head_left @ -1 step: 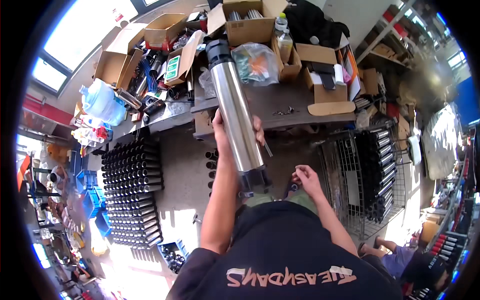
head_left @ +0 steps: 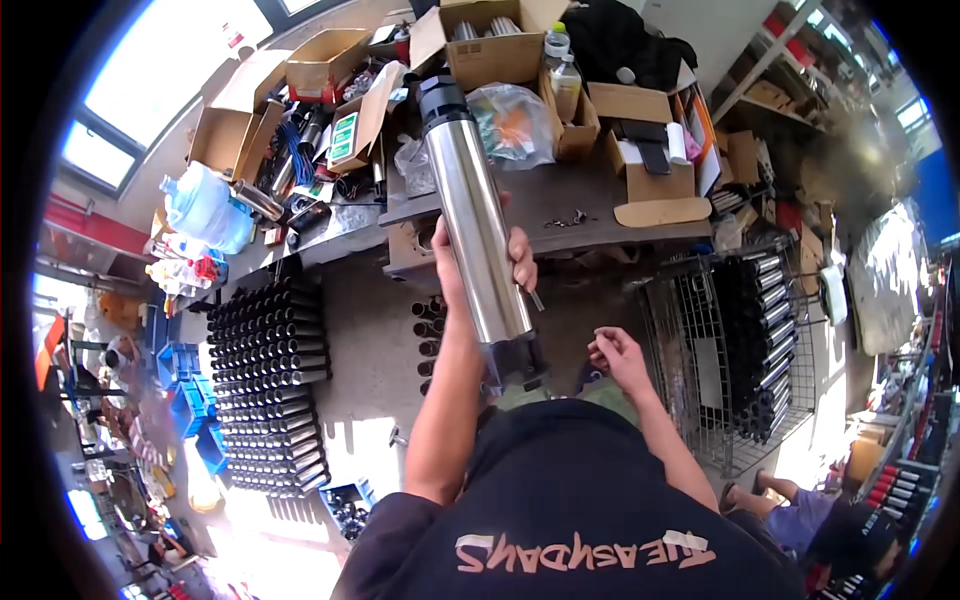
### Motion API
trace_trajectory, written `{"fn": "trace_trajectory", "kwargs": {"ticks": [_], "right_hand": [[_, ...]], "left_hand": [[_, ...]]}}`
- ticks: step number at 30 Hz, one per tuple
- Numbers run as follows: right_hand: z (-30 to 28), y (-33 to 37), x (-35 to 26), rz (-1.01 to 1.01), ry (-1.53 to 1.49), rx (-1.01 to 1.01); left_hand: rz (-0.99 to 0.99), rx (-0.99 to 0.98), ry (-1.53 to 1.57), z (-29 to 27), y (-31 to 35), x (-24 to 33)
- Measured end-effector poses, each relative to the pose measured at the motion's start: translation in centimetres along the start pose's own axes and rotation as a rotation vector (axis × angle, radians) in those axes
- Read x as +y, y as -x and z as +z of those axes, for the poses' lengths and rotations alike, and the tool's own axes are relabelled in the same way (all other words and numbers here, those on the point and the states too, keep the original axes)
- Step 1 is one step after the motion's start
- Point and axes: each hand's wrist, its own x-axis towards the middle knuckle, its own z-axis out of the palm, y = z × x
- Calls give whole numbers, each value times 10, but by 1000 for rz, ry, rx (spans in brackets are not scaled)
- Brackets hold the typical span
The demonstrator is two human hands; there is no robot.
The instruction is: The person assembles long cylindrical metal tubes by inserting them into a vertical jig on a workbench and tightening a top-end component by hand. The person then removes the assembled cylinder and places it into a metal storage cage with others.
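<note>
Left hand fingers clamped round black-ended steel cylinder; more fingertip showing on its right side now, hold still one-handed. Right hand apart, curled, can't tell if gripping anything. Cylinder's between workbench and lap.

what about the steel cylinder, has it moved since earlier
Yes, the steel cylinder has shifted slightly right against the cardboard box beyond its far end.

Floor lies open left; wire cage (loaded) blocks right.
</note>
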Motion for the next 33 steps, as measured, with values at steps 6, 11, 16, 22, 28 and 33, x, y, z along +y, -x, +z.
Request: {"fn": "trace_trajectory", "kwargs": {"ticks": [6,11,16,22,28,33], "right_hand": [[-87,41,-101,-135,-243,-210],[-168,30,-88,-186,-366,-229],[-313,77,-18,192,-502,461],[-457,139,113,352,-498,1007],[-613,120,175,515,50,1376],[-581,46,189,308,395,1407]], "left_hand": [[-148,23,-149,57,-49,-143],[-388,-162,-1505,77,-77,-242],[-600,2,-1277,70,-69,-278],[-635,683,-1419,-41,0,-208],[-868,823,-1331,-132,44,-204],[-738,890,-1557,-233,110,-166]]}}
